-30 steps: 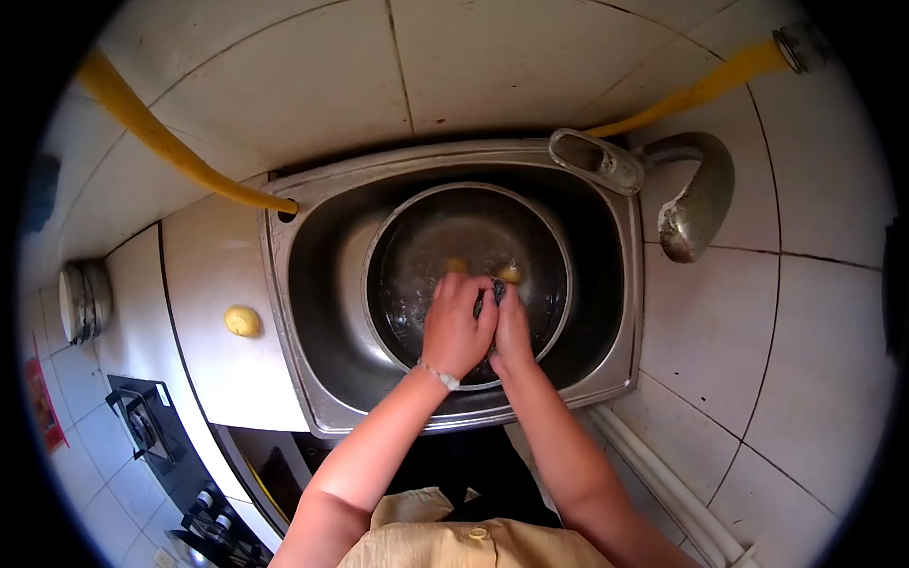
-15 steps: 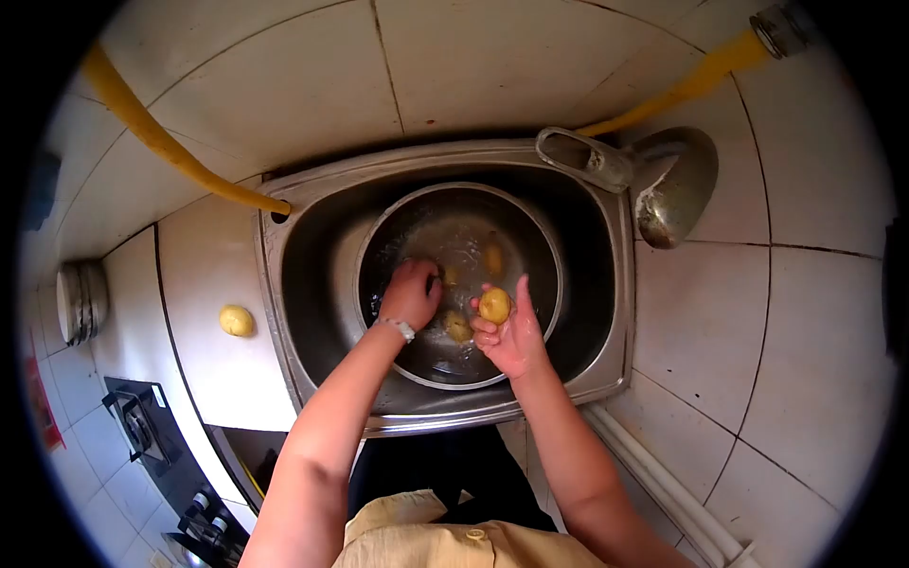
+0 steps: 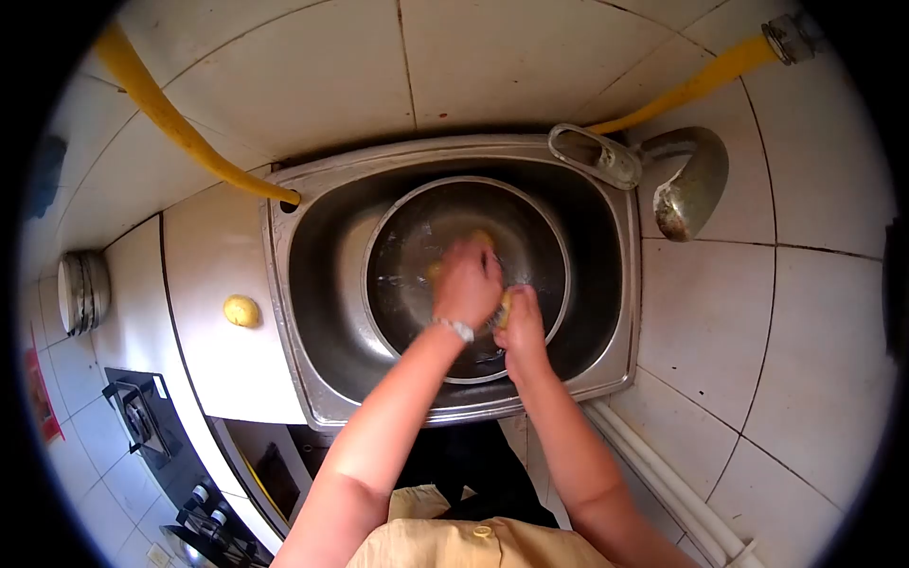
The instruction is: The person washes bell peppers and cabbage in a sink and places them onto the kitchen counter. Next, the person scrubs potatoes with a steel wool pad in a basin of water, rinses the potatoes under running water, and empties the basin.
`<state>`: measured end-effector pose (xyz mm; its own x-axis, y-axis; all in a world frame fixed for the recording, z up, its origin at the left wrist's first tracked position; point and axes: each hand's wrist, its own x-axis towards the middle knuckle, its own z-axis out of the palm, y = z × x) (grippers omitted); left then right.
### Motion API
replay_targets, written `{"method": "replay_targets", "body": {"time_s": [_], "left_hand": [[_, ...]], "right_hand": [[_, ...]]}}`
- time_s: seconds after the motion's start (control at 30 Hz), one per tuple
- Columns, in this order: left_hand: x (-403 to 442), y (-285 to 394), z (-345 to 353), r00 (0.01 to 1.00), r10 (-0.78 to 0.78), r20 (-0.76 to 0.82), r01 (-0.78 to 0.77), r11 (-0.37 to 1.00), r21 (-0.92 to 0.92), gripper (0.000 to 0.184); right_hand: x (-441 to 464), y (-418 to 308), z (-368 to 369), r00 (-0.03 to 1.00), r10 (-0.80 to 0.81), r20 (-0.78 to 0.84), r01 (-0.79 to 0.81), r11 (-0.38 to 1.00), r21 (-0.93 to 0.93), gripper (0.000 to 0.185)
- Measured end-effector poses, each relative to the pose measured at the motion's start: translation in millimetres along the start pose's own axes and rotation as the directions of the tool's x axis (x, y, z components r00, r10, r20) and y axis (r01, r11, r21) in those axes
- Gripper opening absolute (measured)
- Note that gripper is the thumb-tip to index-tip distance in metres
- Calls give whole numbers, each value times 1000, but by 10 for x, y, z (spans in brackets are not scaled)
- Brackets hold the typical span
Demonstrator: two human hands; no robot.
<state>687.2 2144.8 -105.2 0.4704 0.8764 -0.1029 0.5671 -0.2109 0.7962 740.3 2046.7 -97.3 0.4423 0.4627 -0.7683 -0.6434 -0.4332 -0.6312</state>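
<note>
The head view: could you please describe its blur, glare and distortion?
In the head view, the bare left hand looks motion-blurred; in that view, the flat white countertop nearly washes out; there too, seams between pale wall tiles bow.

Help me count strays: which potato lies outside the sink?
The potato on the white countertop, left of the sink. The other visible potatoes are in or over the round metal basin, one held by the right hand.

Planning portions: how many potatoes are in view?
4: one potato on the counter, one in the right hand; in the basin, one beside, one beyond the left hand. More may be hidden.
</note>
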Motion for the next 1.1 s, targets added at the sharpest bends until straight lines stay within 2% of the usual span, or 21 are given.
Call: {"method": "replay_targets", "body": {"time_s": [0.07, 0.2, 0.23, 0.33, 0.37, 0.43, 0.47, 0.5, 0.53, 0.57, 0.6, 0.67, 0.7, 0.77, 0.8, 0.87, 0.9, 0.93, 1.0, 1.07, 1.1], "left_hand": [[130, -154, 22, 998, 41, -57, -40, 999, 14, 10], [171, -314, -173, 972, 173, -159, -153, 980, 130, 10], [168, -365, -285, 987, 114, -117, -96, 984, 150, 15], [121, -678, -347, 993, 117, 28, -118, 892, 436, 17], [112, -761, -288, 992, 121, 25, -120, 893, 434, 17], [72, -771, -258, 982, 31, 188, -81, 961, 265, 17], [-19, -765, -230, 981, 30, 189, -81, 961, 265, 17], [-129, -546, -267, 983, 101, 154, -121, 985, 125, 18], [-234, -334, -285, 980, 165, 109, -165, 986, -12, 18], [-352, -129, -246, 976, 188, 111, -187, 982, -26, 16], [-424, 26, -210, 971, 212, 111, -208, 977, -41, 15], [-278, 28, -182, 985, 161, 62, -160, 987, -22, 13], [-148, -50, -129, 997, 68, 37, -67, 997, -32, 13], [96, -179, -102, 996, -84, 41, 86, 994, -70, 15], [61, -102, -135, 996, -86, 37, 88, 993, -76, 15], [-166, 127, -256, 998, 7, 65, -2, 997, -81, 14], [-381, 196, -215, 990, 126, 62, -121, 989, -83, 13], [-464, 299, -230, 995, 87, -47, -91, 993, -81, 12], [-288, 171, -251, 997, 78, 17, -77, 994, -73, 12], [-24, 66, -174, 999, 25, 22, -23, 997, -72, 12], [71, 27, -169, 999, -26, 37, 28, 998, -58, 13]], "right_hand": [[-251, 50, 216, 998, -59, 34, 63, 992, -114, 21], [-140, 67, 166, 982, 87, 170, -115, 981, 159, 27], [-71, 67, 110, 966, 119, 230, -172, 959, 225, 30], [70, 61, -22, 940, 164, 299, -277, 880, 385, 31], [136, 104, -84, 915, 172, 366, -327, 846, 422, 33], [201, 150, -76, 912, 181, 368, -349, 815, 462, 31], [228, 183, -66, 908, 194, 372, -372, 781, 502, 30], [260, 218, -37, 908, 195, 372, -374, 780, 503, 30], [295, 259, 13, 959, 145, 242, -250, 833, 494, 27], [300, 304, 68, 990, 87, 111, -129, 875, 466, 23], [281, 342, 122, 989, 93, 114, -136, 874, 467, 23], [243, 377, 171, 986, -153, -69, 166, 951, 260, 17], [34, 113, 159, 1000, 15, -8, -14, 991, 135, 16], [-103, 44, 233, 999, 21, 27, -23, 995, 96, 18], [-124, 33, 247, 998, 30, 60, -34, 997, 65, 21], [78, 56, 183, 994, -66, -87, 70, 997, 43, 24], [140, 103, 147, 988, -152, -5, 152, 982, 116, 25], [164, 105, 162, 967, -243, 69, 226, 954, 198, 26], [35, 117, 205, 979, -201, -26, 202, 963, 178, 25], [-56, -92, 200, 998, 16, -55, -18, 999, -38, 24], [-91, 22, 201, 995, -98, -11, 94, 981, -169, 25]]}}
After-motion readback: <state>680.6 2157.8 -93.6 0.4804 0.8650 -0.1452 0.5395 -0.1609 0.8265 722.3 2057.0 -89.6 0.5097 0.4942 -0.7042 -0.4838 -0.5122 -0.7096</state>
